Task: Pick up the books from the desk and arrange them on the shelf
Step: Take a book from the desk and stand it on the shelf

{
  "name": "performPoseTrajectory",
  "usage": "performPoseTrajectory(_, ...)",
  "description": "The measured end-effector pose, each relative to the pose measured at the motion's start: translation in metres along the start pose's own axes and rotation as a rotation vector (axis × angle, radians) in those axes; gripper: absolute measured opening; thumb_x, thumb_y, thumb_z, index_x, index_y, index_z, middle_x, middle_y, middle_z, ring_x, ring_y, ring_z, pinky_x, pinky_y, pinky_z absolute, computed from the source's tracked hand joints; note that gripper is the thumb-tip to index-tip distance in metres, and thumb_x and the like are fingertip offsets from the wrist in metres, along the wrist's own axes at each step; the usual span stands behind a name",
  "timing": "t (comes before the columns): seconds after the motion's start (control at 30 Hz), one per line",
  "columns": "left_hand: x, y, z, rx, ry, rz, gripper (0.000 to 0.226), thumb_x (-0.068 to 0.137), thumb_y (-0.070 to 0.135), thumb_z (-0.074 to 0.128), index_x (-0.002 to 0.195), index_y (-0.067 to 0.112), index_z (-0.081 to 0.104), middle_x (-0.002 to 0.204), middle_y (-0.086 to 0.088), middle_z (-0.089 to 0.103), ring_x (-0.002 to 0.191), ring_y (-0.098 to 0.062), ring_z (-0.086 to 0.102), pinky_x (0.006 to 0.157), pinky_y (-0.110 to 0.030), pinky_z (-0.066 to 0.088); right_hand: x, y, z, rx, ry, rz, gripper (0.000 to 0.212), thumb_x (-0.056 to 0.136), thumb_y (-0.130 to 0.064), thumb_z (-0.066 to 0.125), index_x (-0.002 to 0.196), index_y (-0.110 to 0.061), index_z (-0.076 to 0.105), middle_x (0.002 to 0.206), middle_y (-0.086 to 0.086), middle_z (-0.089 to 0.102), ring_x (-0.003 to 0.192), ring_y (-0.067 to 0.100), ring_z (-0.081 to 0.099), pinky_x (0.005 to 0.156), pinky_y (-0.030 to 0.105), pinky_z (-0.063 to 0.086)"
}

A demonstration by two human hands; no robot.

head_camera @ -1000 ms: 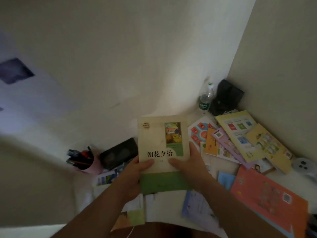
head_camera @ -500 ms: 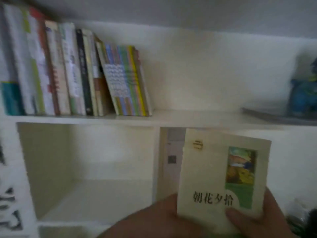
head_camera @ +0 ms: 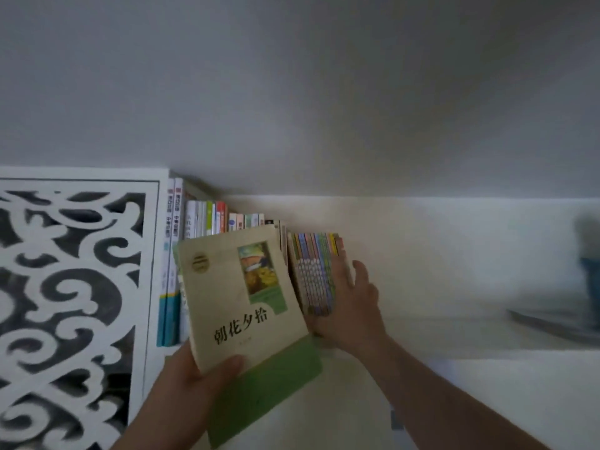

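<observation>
My left hand (head_camera: 198, 381) grips a cream book with a green lower band (head_camera: 240, 306) by its lower left corner, thumb on the cover. The book is tilted and held up in front of a row of upright books (head_camera: 207, 222) on the white shelf (head_camera: 454, 339). My right hand (head_camera: 354, 303) rests flat with straight fingers against the right side of a leaning bundle of thin colourful books (head_camera: 313, 274) at the row's right end.
A white carved fretwork panel (head_camera: 71, 287) stands at the left of the shelf. A blurred blue object (head_camera: 589, 254) and a flat grey thing (head_camera: 558, 323) sit at the shelf's far right. Bare shelf board lies between them and the books.
The view has swung up from the desk to the shelf. The cream book has risen to the book row, now in my left hand alone. My right hand let go and moved to the colourful books.
</observation>
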State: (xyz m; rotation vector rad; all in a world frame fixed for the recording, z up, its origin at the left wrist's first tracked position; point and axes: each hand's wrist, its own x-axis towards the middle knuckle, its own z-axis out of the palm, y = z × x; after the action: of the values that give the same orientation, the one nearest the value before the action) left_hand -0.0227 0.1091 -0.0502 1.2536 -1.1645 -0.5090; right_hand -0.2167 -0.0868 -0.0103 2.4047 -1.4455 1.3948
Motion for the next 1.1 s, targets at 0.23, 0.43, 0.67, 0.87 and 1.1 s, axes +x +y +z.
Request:
performPoseTrajectory(0.23,0.015,-0.013,-0.016,-0.012,0.118,0.047,0.042,0.087,0.023,0.082,0.115,0.047,0.063,0.101,0.027,0.071,0.098,0.0,0.061,0.096,-0.037,0.05,0.023,-0.021,0.04,-0.078,0.116,0.072,0.131,0.071,-0.082,0.07,0.154,-0.052,-0.026,0.166,0.011,-0.011,0.131,0.048,0.038,0.102,0.064,0.045)
performPoseTrajectory(0.43,0.039,-0.001,0.022,0.124,0.07,0.165,0.034,0.098,0.024,0.068,0.121,0.046,0.055,0.108,0.029,0.058,0.109,-0.009,0.054,0.106,-0.047,0.05,0.029,0.005,0.023,-0.09,0.083,0.051,0.132,0.069,-0.077,0.073,0.153,-0.055,-0.027,0.158,0.009,0.003,0.115,0.044,0.047,0.093,0.058,0.051)
performPoseTrajectory(0.67,0.095,0.037,0.068,0.281,0.174,0.367,0.047,0.102,0.013,0.061,0.147,0.023,0.049,0.138,0.007,0.057,0.128,-0.014,0.051,0.094,-0.029,0.049,0.025,0.066,-0.016,-0.08,0.113,0.045,0.14,0.064,-0.064,0.083,0.149,-0.062,-0.028,0.152,0.002,0.011,0.111,0.048,0.053,0.092,0.057,0.054)
performPoseTrajectory(0.87,0.128,0.018,0.1,0.387,0.236,0.486,0.082,0.098,0.011,0.063,0.159,0.04,0.015,0.139,0.002,0.042,0.109,-0.012,0.051,0.081,-0.028,0.056,0.019,0.089,-0.031,-0.159,0.199,0.093,0.139,0.064,-0.06,0.084,0.153,-0.056,-0.023,0.148,0.008,0.017,0.106,0.046,0.049,0.081,0.049,0.049)
performPoseTrajectory(1.1,0.13,-0.014,0.127,0.54,0.277,0.667,0.061,0.102,0.041,0.056,0.155,0.04,0.025,0.123,0.013,0.048,0.089,-0.002,0.059,0.072,-0.027,0.059,0.01,0.05,-0.015,-0.185,0.156,-0.013,0.134,0.069,-0.061,0.081,0.151,-0.057,-0.025,0.156,0.008,0.006,0.117,0.041,0.041,0.091,0.052,0.054)
